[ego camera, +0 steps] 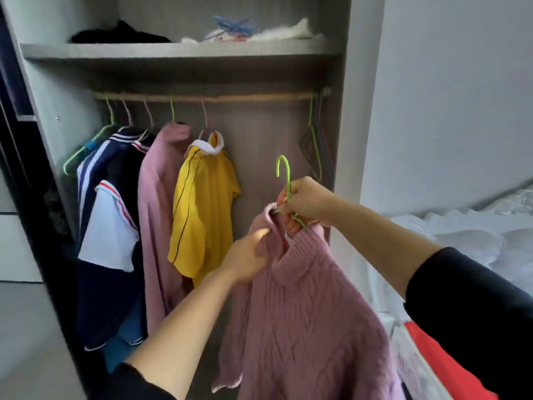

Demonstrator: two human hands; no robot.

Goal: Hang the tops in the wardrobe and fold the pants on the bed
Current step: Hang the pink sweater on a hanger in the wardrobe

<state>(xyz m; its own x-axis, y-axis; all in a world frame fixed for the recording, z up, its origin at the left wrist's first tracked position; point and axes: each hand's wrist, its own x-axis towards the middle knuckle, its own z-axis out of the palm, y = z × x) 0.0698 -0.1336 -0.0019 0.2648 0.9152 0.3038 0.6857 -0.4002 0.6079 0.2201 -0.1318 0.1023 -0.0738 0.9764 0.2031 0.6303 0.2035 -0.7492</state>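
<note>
Pink cable-knit sweater (302,313) hangs in front of the grey wardrobe (343,140), filling the view from the centre down toward 6 o'clock, its ribbed collar uppermost and its body drooping free. A green wire hanger (284,174) sits in the collar. Its hook stands upright at 12 o'clock of the sweater, and its lower wire enters the neck opening.

The right hand (305,202), reaching in from 4 o'clock on a black-sleeved arm, is closed round the hanger's stem just below the hook, fingers curled about the wire. The left hand (248,256), coming up from 7 o'clock, pinches the collar's knit between thumb and fingers at 9 o'clock of the neck opening.

The hook is clear of the wooden rail (230,97), which crosses the wardrobe at 12 o'clock of the hands. On that rail, from 9 toward 11 o'clock of the sweater, hang four garments:
- a navy jacket with white stripes (109,284)
- a white short-sleeved top with red-striped trim (109,235)
- a long dusty-pink top (157,197)
- a yellow short-sleeved shirt with a white collar (204,209), nearest the sweater

A bunch of bare wire hangers (315,145) hangs at the rail's 3 o'clock end. Above the rail, a grey shelf (173,50) carries a black cloth (121,34). A bed with rumpled white bedding (476,232) lies at 3 o'clock, and a red cloth (441,359) lies at 5 o'clock.
</note>
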